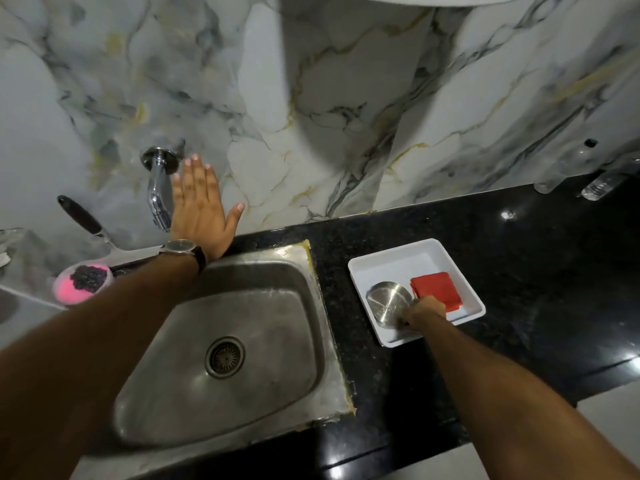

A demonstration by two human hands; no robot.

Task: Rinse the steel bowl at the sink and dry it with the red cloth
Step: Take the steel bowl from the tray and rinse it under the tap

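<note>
While the left hand (199, 206) is up by the tap (159, 188) with fingers spread flat and holding nothing, the right hand (424, 311) is down in the white tray (398, 258) on the counter, right of the sink (242, 341). Its fingers are curled onto the near rim of the steel bowl (388, 303), looks like a grip, though I can't see them fully. The red cloth (436, 291) sits folded just beside the bowl, to its right. So the right hand is the one on it, and the bowl needs to travel left to reach the sink.
</note>
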